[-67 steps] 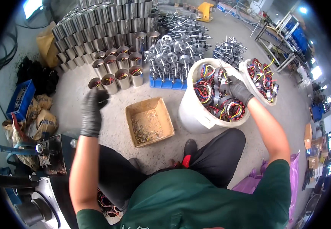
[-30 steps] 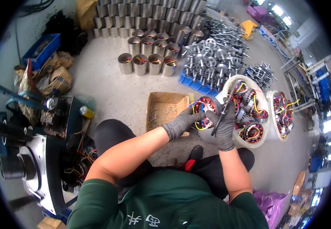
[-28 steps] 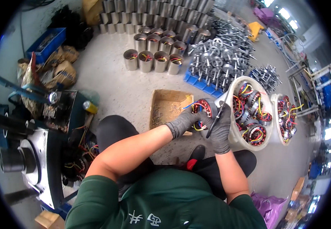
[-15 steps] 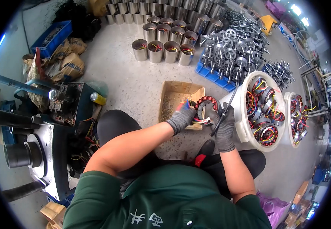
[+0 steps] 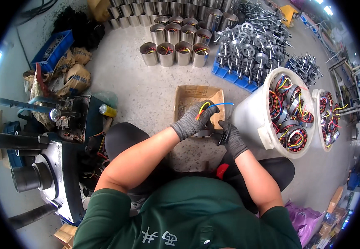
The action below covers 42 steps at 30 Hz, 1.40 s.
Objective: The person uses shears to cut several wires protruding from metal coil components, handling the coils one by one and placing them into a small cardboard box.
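Holding coloured wires (image 5: 202, 110) above the cardboard box (image 5: 192, 91)

Yellow, red and blue ends jut loose, so work looks unfinished; the left hand (image 5: 196, 119) curls tight around them, mostly hiding what they join; the right hand (image 5: 234, 141), just beside, wraps a dark tool (image 5: 225, 135), its opening unclear; wound rings (image 5: 296, 139) remain in the white bucket (image 5: 246, 118) at right; wires also show inside metal cylinders (image 5: 166, 59), far centre.
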### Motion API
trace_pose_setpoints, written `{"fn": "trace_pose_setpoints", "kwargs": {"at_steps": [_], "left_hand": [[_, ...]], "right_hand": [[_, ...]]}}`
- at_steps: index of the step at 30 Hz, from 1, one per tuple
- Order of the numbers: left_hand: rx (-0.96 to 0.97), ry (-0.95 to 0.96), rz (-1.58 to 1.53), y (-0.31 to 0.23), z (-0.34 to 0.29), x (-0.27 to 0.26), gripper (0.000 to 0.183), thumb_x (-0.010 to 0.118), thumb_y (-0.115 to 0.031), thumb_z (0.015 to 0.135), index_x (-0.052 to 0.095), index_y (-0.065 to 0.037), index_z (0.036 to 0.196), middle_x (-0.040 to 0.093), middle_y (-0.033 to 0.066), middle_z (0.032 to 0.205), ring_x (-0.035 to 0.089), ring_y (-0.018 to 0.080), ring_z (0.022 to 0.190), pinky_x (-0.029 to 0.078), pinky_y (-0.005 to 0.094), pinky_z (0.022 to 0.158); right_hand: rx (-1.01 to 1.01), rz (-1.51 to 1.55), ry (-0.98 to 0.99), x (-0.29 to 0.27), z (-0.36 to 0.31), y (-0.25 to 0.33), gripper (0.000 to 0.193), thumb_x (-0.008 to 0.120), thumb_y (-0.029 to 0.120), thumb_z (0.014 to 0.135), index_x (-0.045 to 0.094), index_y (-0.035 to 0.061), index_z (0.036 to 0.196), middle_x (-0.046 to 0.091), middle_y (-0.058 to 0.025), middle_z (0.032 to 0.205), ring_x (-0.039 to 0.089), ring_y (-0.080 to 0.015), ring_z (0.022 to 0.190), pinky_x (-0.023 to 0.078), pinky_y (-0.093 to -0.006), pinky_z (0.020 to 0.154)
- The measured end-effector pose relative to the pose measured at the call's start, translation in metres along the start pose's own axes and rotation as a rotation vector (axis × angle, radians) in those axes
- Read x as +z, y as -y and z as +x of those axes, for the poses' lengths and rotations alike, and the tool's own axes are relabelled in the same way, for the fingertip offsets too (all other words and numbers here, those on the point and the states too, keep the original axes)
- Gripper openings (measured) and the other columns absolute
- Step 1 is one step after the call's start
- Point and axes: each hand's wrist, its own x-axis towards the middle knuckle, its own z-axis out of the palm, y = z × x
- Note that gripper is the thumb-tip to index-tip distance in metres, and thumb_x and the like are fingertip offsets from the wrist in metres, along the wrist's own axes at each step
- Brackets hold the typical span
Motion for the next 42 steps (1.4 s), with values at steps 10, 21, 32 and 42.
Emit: {"fn": "trace_pose_setpoints", "kwargs": {"at_steps": [10,21,32,42], "left_hand": [[0.089,-0.095,0.788,0.033,0.007,-0.003,0.015,0.065,-0.012,0.086,0.061,-0.002,0.097,0.066,0.0249,0.083,0.065,0.0443,0.085,0.051,0.0498,0.073],[-0.009,-0.115,0.722,0.042,0.018,0.003,0.040,0.080,-0.018,0.069,0.066,-0.001,0.102,0.071,0.0199,0.085,0.070,0.0356,0.080,0.055,0.0404,0.076],[-0.392,0.123,-0.131,0.017,0.008,-0.011,0.033,0.067,-0.032,0.095,0.066,-0.001,0.104,0.067,0.0046,0.079,0.058,0.0085,0.065,0.047,0.0260,0.059],[-0.278,0.051,-0.133,0.017,-0.003,-0.005,0.019,0.065,-0.024,0.097,0.060,-0.006,0.095,0.063,0.0020,0.073,0.057,0.0103,0.063,0.045,0.0244,0.057]], "right_hand": [[-0.835,-0.545,0.274,0.049,-0.053,0.021,0.044,0.067,0.008,0.086,0.044,0.0082,0.124,0.062,-0.0192,0.125,0.065,-0.0165,0.076,0.057,-0.0292,0.069],[-1.000,-0.671,-0.052,0.061,-0.048,0.017,0.037,0.072,0.001,0.083,0.049,0.0048,0.112,0.061,-0.0041,0.086,0.061,-0.0143,0.075,0.052,-0.0293,0.067],[-0.572,-0.379,-0.032,0.030,-0.024,0.041,0.046,0.071,-0.003,0.084,0.044,0.0002,0.121,0.063,-0.0079,0.083,0.065,-0.0158,0.071,0.057,-0.0287,0.061],[-0.350,-0.216,0.030,0.026,-0.044,0.045,0.050,0.076,0.008,0.084,0.046,-0.0020,0.122,0.065,-0.0099,0.080,0.061,-0.0155,0.053,0.051,-0.0289,0.048]]}}
